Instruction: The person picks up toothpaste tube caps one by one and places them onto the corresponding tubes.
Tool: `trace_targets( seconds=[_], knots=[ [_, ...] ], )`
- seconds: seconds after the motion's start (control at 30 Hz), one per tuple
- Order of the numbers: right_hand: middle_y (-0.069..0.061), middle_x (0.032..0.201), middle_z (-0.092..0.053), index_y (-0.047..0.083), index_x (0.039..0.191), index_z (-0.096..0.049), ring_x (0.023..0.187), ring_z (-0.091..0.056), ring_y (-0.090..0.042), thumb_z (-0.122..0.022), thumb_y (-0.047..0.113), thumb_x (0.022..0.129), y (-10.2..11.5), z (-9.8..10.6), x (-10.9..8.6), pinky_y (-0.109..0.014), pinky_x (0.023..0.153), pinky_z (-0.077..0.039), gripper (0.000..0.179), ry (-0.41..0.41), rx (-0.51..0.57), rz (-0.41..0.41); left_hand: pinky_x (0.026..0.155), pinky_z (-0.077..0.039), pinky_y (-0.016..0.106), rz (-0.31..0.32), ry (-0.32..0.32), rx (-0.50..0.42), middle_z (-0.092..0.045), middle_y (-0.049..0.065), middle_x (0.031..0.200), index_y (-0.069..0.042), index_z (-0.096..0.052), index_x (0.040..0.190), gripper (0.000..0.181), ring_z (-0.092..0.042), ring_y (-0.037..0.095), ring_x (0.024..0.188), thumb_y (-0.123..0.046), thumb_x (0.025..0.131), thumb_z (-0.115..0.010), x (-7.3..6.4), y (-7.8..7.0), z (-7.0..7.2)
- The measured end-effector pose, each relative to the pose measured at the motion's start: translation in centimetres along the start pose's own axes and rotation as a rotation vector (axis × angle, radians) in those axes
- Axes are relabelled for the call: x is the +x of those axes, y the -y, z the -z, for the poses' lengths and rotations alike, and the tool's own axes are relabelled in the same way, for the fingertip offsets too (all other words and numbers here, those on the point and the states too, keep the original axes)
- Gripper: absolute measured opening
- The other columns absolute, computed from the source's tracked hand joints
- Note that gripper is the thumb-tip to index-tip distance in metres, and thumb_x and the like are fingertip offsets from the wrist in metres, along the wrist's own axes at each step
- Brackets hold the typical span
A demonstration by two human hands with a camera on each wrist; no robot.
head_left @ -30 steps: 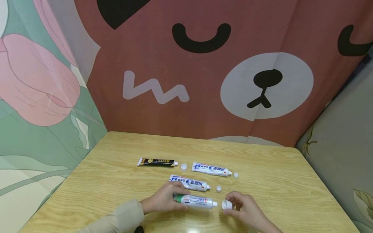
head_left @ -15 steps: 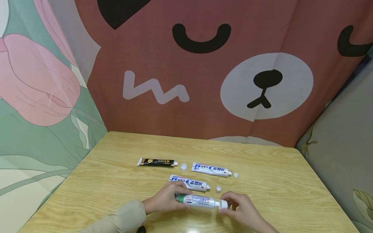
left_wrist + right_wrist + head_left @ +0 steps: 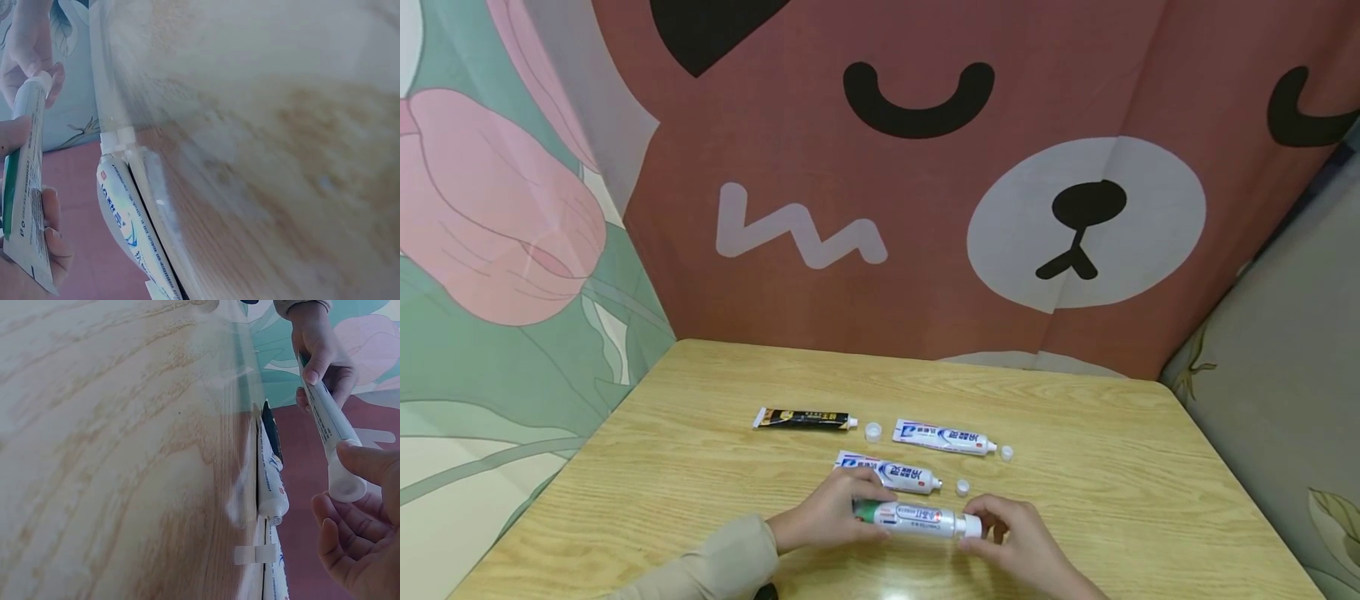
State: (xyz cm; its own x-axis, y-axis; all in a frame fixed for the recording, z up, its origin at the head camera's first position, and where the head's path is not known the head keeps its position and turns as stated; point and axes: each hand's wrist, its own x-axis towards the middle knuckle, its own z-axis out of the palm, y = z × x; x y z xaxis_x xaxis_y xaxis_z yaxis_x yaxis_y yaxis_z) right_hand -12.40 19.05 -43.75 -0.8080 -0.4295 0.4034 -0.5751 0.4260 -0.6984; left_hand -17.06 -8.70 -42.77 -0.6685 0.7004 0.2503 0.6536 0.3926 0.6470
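Note:
My left hand grips the back end of a white and green toothpaste tube, thumb on one side and fingers on the other. At the tube's mouth, my right hand pinches a white screw cap between thumb and fingers. The cap sits over the nozzle, in line with the tube. In the right wrist view the cap's flat end faces the camera, the thumb resting on its side. Just beyond the held tube lies a blue and white toothpaste tube, uncapped, partly behind the left fingers, its small cap near its nozzle.
Farther back on the wooden table lie a black toothpaste tube and another blue and white tube. A white cap rests by the black one, a smaller cap by the other. Printed curtains hang behind.
My right hand has moved left with the cap, from a gap off the nozzle to over it. The left hand and tube have shifted slightly right. The tubes on the table stayed put.

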Motion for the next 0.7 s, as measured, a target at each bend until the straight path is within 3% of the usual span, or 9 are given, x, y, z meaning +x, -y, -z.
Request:
trace_targets(
  seconds=[0.43, 0.7],
  knots=[
    [0.01, 0.076, -0.061, 0.011, 0.089, -0.063, 0.062, -0.05, 0.001, -0.075, 0.016, 0.074, 0.45, 0.06, -0.02, -0.021, 0.048, -0.043, 0.019, -0.001, -0.013, -0.054, 0.067, -0.043, 0.016, -0.004, 0.009, 0.008, -0.06, -0.008, 0.095, -0.008, -0.068, 0.106, 0.04, -0.05, -0.001, 0.081, -0.02, 0.07, -0.078, -0.06, -0.09, 0.01],
    [0.007, 0.073, -0.061, 0.011, 0.087, -0.064, 0.061, -0.05, 0.002, -0.076, 0.013, 0.072, 0.41, -0.39, 0.13, -0.019, 0.045, -0.041, 0.02, -0.032, -0.015, 0.048, 0.068, -0.042, 0.015, -0.02, 0.011, 0.042, -0.06, -0.008, 0.095, -0.009, -0.068, 0.106, 0.039, -0.05, -0.001, 0.083, -0.022, 0.07, -0.078, -0.01, -0.15, -0.08]
  ],
)
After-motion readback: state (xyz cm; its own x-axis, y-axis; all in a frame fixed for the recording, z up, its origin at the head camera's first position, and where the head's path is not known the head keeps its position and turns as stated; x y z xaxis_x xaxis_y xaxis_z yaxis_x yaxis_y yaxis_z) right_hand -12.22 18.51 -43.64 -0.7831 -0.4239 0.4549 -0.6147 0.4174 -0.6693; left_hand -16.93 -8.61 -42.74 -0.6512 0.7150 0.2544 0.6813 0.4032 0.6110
